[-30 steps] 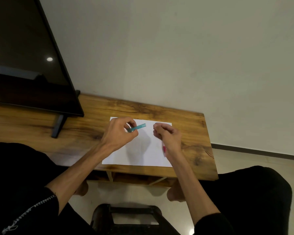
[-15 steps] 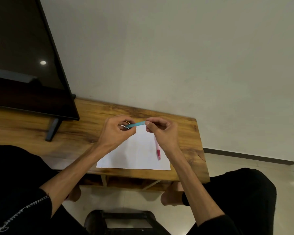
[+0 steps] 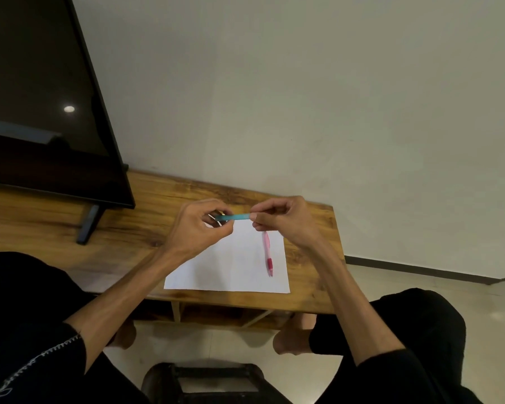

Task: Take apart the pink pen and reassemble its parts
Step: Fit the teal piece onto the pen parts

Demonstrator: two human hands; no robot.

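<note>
Knees in black trousers frame the bottom of my view at five and seven o'clock, with a dark stool (image 3: 204, 380) between them at six. Beyond that comes the near edge of the wooden desk (image 3: 318, 298), and on it one white sheet of paper (image 3: 225, 269).

One pink pen (image 3: 267, 253) lies on the right part of that sheet, untouched, its long axis running nearly straight away from me, six to twelve o'clock, with the darker pink grip and tip at the near end. It sits just below my right hand (image 3: 283, 221), at about seven o'clock from it and apart from it; my left hand (image 3: 196, 228) is farther off, with the pen out at its four o'clock. So the right hand is the nearer one to reach down for it, I judge, closing across the barrel rather than along it.

Both hands hover above the far edge of the sheet, brought together on one blue pen (image 3: 235, 217) that spans the gap between them, lying nine to three. Each hand pinches one end with thumb and fingers. Whether any loose part sits inside my left hand I cannot tell.

Farther off, at ten o'clock, stands one dark screen (image 3: 41, 112) on its foot, and the pale wall (image 3: 303, 97) fills the rest.

Count: two pens, one sheet, two hands.
</note>
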